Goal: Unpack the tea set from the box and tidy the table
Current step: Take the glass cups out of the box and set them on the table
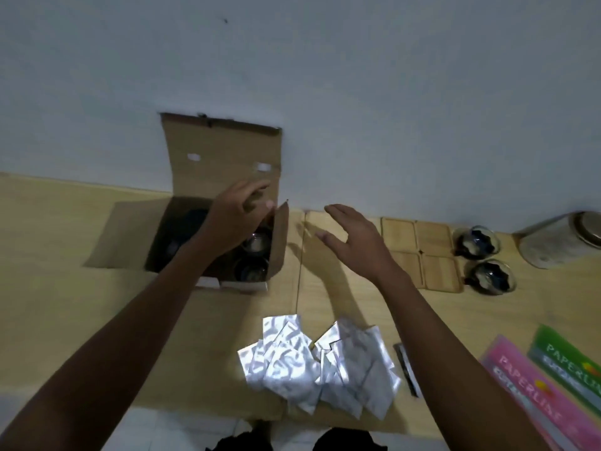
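An open cardboard box [224, 151] stands at the back left of the wooden table [58, 288], its lid up against the wall. Inside, on the right side, I see two glass cups [257, 242], and darker items to the left are hard to make out. My left hand [234, 216] reaches over the box opening with fingers loosely spread near the right flap [279, 242], holding nothing that I can see. My right hand [354, 242] hovers over the table just right of the box, fingers straight. Two glass cups [476, 244] with dark contents stand beside wooden coasters [419, 252].
Several silver foil sachets [318, 362] lie piled near the front edge. A pink paper pack [533, 395] and a green one [572, 356] lie at the front right. A jar [559, 239] lies on its side at the far right. A dark strip [406, 369] lies beside the sachets.
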